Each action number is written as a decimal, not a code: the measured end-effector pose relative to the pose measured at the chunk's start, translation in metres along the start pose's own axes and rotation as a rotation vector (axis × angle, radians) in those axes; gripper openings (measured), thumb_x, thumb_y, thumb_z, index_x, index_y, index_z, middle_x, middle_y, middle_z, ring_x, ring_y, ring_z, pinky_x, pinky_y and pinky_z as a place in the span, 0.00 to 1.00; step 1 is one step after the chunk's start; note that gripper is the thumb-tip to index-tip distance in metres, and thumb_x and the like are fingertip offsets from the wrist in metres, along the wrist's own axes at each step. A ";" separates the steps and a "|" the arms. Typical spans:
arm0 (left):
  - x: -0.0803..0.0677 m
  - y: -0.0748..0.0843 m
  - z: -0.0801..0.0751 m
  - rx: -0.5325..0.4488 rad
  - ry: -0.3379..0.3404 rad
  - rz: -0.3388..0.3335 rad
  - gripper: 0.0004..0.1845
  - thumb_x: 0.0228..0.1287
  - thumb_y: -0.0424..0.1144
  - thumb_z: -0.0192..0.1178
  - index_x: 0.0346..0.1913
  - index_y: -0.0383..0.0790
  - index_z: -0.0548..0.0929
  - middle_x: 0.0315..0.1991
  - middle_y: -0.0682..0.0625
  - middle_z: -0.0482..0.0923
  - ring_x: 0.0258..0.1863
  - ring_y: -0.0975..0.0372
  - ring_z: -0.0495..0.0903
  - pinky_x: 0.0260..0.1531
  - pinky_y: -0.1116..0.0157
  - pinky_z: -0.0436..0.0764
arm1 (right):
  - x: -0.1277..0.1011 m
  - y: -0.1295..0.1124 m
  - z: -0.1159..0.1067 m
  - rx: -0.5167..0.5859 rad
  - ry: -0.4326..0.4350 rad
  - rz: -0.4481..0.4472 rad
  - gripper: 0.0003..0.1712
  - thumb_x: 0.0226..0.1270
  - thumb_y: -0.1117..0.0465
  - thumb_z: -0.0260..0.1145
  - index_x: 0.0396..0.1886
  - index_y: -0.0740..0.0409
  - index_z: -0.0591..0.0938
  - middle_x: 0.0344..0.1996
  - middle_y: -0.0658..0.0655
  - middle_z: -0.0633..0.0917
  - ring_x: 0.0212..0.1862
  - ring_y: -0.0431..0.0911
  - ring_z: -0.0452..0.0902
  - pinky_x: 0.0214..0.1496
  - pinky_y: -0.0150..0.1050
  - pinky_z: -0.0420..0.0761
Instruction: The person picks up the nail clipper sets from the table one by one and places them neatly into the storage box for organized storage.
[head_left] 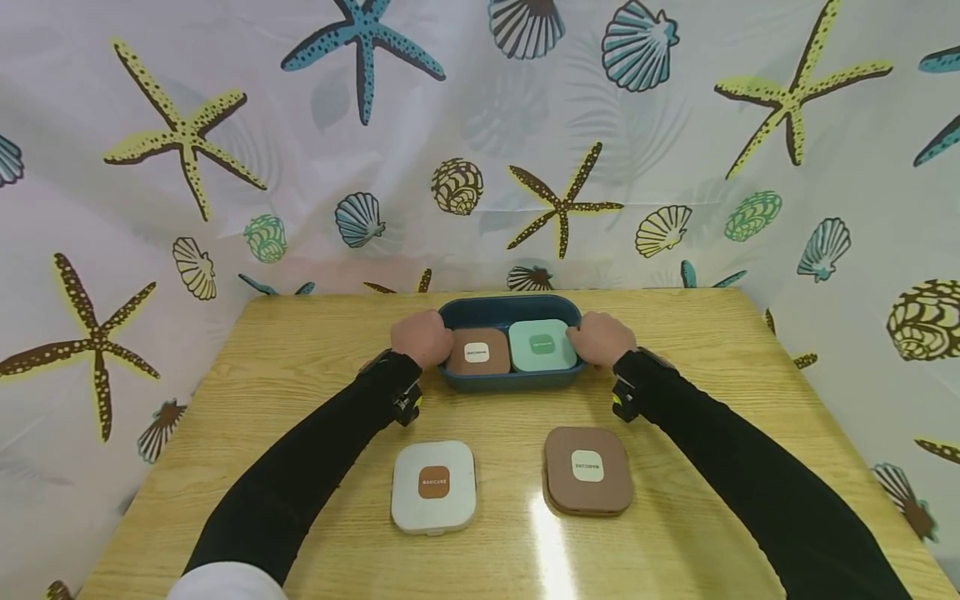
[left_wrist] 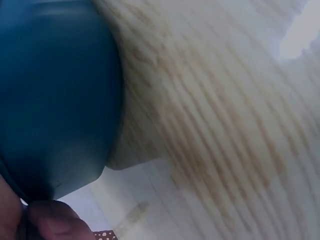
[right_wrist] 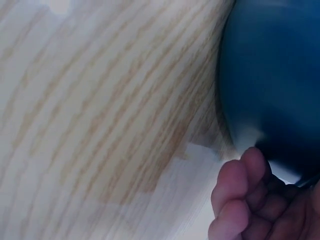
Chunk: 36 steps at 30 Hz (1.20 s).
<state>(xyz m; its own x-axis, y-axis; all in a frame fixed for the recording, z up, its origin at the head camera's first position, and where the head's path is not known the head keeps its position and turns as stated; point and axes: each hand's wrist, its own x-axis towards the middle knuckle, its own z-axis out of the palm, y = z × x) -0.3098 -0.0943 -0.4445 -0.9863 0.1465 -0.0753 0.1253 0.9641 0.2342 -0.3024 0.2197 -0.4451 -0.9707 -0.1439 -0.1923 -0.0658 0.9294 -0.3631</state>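
A dark blue oval storage bin (head_left: 510, 382) stands toward the far side of the table, with a brown square case (head_left: 492, 343) and a mint green square case (head_left: 542, 358) inside. My left hand (head_left: 422, 338) grips the bin's left end at the rim. At the opposite end, my right hand (head_left: 602, 337) holds the rim with curled fingers (right_wrist: 232, 180). Both wrist views show the bin's curved outer wall (left_wrist: 60, 100) close up. Its underside is partly hidden, so I cannot tell whether it is lifted.
Nearer on the wooden table (head_left: 337, 542) lie a white square case (head_left: 433, 515) at left and another brown case (head_left: 588, 502) at right, apart from each other. A cloth (head_left: 480, 108) printed with starfish and shells hangs behind the table and along its sides.
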 end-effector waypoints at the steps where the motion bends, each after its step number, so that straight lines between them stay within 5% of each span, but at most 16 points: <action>1: 0.001 0.000 0.001 -0.015 -0.017 -0.018 0.22 0.78 0.42 0.48 0.20 0.47 0.67 0.18 0.51 0.60 0.19 0.58 0.61 0.24 0.56 0.57 | 0.000 0.000 0.000 0.003 0.003 -0.001 0.29 0.80 0.52 0.48 0.14 0.54 0.74 0.10 0.54 0.73 0.15 0.48 0.71 0.18 0.39 0.64; 6: 0.011 -0.002 0.008 -0.087 -0.065 -0.044 0.21 0.79 0.40 0.47 0.21 0.44 0.70 0.20 0.50 0.59 0.22 0.56 0.63 0.25 0.54 0.59 | 0.000 0.001 0.000 0.008 0.015 -0.005 0.29 0.79 0.52 0.47 0.15 0.54 0.73 0.11 0.54 0.74 0.16 0.49 0.72 0.20 0.40 0.66; 10: 0.023 -0.011 0.023 -0.112 -0.039 -0.016 0.20 0.79 0.40 0.46 0.22 0.46 0.69 0.20 0.50 0.59 0.21 0.56 0.62 0.25 0.53 0.60 | 0.002 0.000 0.001 -0.006 0.015 0.001 0.28 0.79 0.52 0.47 0.15 0.54 0.73 0.12 0.53 0.72 0.16 0.48 0.71 0.20 0.40 0.66; 15: 0.022 -0.003 0.015 -0.124 -0.117 -0.082 0.18 0.79 0.38 0.46 0.26 0.42 0.74 0.24 0.47 0.64 0.25 0.54 0.64 0.29 0.51 0.63 | 0.002 0.001 0.001 -0.016 0.014 0.015 0.28 0.79 0.51 0.47 0.15 0.53 0.72 0.12 0.53 0.71 0.17 0.48 0.69 0.21 0.40 0.65; 21: 0.045 -0.014 0.048 -0.087 -0.038 -0.030 0.19 0.79 0.43 0.45 0.26 0.44 0.75 0.21 0.49 0.62 0.22 0.56 0.62 0.25 0.52 0.60 | -0.003 0.007 -0.003 -0.039 0.022 0.003 0.28 0.78 0.50 0.47 0.14 0.52 0.72 0.12 0.53 0.73 0.16 0.48 0.70 0.19 0.40 0.65; 23: 0.039 -0.005 0.038 -0.089 -0.080 -0.061 0.19 0.80 0.43 0.46 0.26 0.44 0.75 0.22 0.49 0.62 0.23 0.55 0.62 0.26 0.52 0.59 | -0.004 0.010 -0.005 -0.049 0.030 0.002 0.28 0.78 0.50 0.48 0.13 0.52 0.72 0.12 0.53 0.72 0.17 0.48 0.69 0.19 0.40 0.64; 29: 0.003 0.006 0.003 0.001 -0.039 -0.020 0.26 0.80 0.44 0.47 0.17 0.49 0.63 0.17 0.52 0.56 0.19 0.59 0.55 0.23 0.57 0.53 | -0.003 0.008 -0.002 -0.060 0.031 -0.001 0.28 0.78 0.50 0.49 0.14 0.52 0.73 0.12 0.53 0.72 0.17 0.48 0.70 0.19 0.40 0.64; 36: -0.002 -0.005 -0.008 0.052 -0.094 0.005 0.27 0.80 0.48 0.47 0.16 0.49 0.67 0.17 0.52 0.60 0.19 0.59 0.60 0.23 0.56 0.59 | 0.001 0.004 0.002 -0.046 0.041 0.002 0.28 0.77 0.49 0.47 0.15 0.54 0.75 0.12 0.55 0.75 0.16 0.49 0.72 0.18 0.41 0.66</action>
<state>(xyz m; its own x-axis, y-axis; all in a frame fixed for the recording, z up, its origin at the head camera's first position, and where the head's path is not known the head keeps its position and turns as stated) -0.3090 -0.1008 -0.4376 -0.9715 0.1695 -0.1657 0.1383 0.9731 0.1844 -0.3032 0.2229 -0.4490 -0.9795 -0.1285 -0.1550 -0.0732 0.9444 -0.3205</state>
